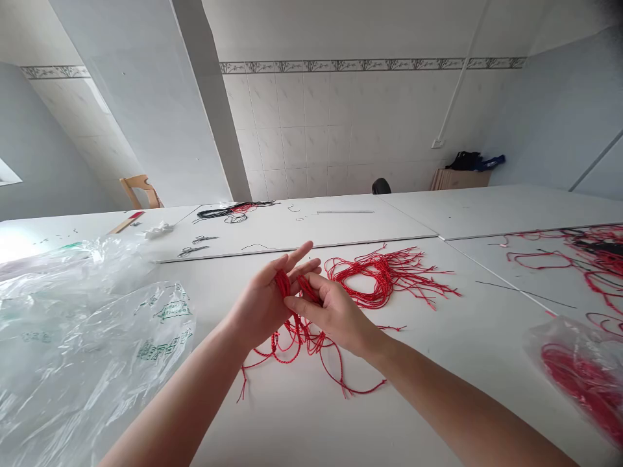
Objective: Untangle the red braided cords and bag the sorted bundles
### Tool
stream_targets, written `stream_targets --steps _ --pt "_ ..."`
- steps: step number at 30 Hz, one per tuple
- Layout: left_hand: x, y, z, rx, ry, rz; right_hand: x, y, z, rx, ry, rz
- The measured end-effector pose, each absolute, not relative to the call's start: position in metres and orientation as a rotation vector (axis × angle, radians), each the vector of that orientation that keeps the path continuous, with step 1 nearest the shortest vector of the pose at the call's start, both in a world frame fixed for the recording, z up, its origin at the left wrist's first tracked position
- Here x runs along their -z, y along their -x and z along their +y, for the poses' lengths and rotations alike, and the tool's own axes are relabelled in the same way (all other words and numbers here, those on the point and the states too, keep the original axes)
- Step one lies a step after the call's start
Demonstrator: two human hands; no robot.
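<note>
A bunch of red braided cords (298,327) hangs between my two hands, its loose knotted ends trailing over the white table. My left hand (265,298) is turned palm up, with part of the bunch lying between its thumb and fingers. On the right side of the bunch, my right hand (335,311) pinches the cords between thumb and curled fingers. Just beyond my right hand lies a coiled bundle of red cords (379,275), with its ends fanned out to the right.
Clear plastic bags (146,337) cover the left side of the white table (292,428). Small scissors (195,248) and black cords (219,213) lie farther back. At the right are tangled red cords (603,259) and a bag of red cord (579,370).
</note>
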State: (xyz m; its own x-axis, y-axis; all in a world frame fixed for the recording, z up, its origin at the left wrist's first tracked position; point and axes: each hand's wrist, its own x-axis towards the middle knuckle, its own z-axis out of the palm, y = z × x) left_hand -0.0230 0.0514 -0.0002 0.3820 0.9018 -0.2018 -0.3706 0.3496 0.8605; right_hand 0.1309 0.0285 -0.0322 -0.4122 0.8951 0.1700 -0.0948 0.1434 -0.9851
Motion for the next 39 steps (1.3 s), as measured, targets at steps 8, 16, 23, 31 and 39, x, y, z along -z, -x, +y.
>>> stream_targets --steps 8,16,23,31,39 --pt "-0.003 0.026 0.051 -0.932 -0.914 0.658 0.020 -0.147 0.034 -1.513 0.732 -1.319" --pt "-0.003 0.035 0.056 -0.864 -0.985 0.586 0.004 -0.181 0.051 -1.656 0.545 -1.031" --pt "-0.014 0.046 0.057 -0.965 -0.957 0.589 -0.013 -0.214 0.055 -1.576 0.495 -0.868" --pt "-0.027 0.062 0.059 -1.150 -0.815 0.562 -0.026 -0.243 0.053 -1.320 0.489 -0.690" --pt "-0.023 0.057 0.059 -1.123 -0.801 0.548 0.003 -0.197 0.061 -1.572 0.543 -0.752"
